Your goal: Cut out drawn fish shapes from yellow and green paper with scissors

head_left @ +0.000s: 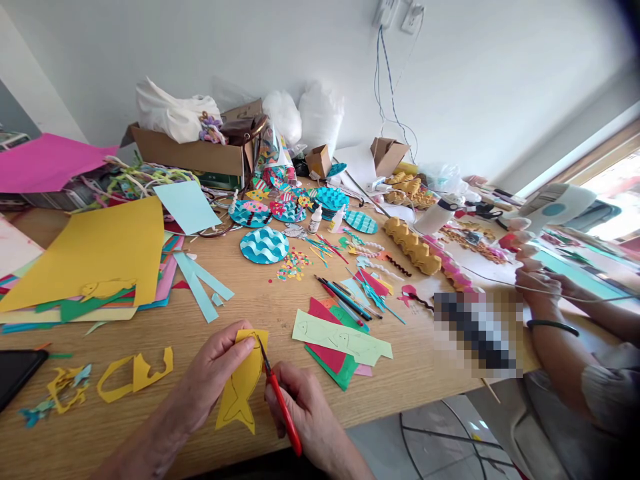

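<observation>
My left hand (216,360) pinches the upper left part of a yellow paper (245,383) that has a fish outline drawn on it. My right hand (300,400) is closed round red-handled scissors (283,410). Their dark blades point up and left and meet the paper near its top right edge. Yellow paper scraps (150,375) lie to the left. Beyond my hands, a pale green strip (343,337) with drawn fish rests on red and green paper.
A large yellow sheet (100,247) covers a paper stack at left. Pens (345,300), blue wavy discs (264,245), glue bottles (315,219) and egg-carton strips (413,247) lie farther back. At right, another person's hands (543,287) are over the table. A black device (17,373) lies far left.
</observation>
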{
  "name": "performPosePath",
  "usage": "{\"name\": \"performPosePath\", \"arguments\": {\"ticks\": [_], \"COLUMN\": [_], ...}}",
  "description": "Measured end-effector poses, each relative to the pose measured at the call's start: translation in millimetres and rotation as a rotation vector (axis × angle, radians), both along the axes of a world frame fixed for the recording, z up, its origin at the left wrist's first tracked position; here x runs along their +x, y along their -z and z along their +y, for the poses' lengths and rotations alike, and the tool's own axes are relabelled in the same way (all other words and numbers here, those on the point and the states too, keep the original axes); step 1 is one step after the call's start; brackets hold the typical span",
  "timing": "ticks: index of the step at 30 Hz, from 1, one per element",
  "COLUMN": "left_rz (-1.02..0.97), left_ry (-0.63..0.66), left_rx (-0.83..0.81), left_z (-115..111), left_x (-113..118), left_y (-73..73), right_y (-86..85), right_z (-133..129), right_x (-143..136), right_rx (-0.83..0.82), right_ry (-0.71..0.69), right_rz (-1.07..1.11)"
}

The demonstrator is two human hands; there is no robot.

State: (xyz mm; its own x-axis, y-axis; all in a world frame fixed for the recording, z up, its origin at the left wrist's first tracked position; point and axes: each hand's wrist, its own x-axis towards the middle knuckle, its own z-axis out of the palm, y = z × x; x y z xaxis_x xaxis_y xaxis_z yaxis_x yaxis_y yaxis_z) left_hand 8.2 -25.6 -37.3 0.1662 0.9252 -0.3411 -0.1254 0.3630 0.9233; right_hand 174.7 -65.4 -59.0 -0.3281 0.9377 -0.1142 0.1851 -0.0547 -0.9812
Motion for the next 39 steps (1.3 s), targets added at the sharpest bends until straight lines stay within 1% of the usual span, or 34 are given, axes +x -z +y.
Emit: {"name": "performPosePath", "arguments": {"ticks": [3,8,13,18,26,33,39], "left_rz": [-0.028,-0.04,-0.037,0.037,0.136,0.136,0.113], "left_ry": [0.016,0.027,0.073,0.115,0.16,0.167,0.173], "left_rx": [-0.021,-0.05,-0.022,0.077,0.131,0.134,0.123], "left_z": [-0.2,0.5,0.4,1.2,1.3,2.5,2.6], "left_x": [0.9,-0.1,-1.5,-0.2,0.2,0.2,1.9], "left_y": [-1.5,0.7,0.2,-1.8,-0.2,2.4,1.9], "right_y": [-1.6,-1.5,2.9,7.1,1.3,1.3,3.3], "right_z": [-0.5,-1.2,-2.0,-3.2,-1.2,-1.2,-0.6], "right_x": [0.5,1.2,1.3,1.1,0.9,0.7,1.4], "right_rx": [-0.004,0.002,0.002,-0.008,-0.059,-0.007,-0.009], "right_ry": [-0.001,0.005,0.001,-0.001,-0.025,-0.007,-0.008], "right_rz": [-0.003,-0.002,0.001,0.008,0.037,0.001,0.006]}}
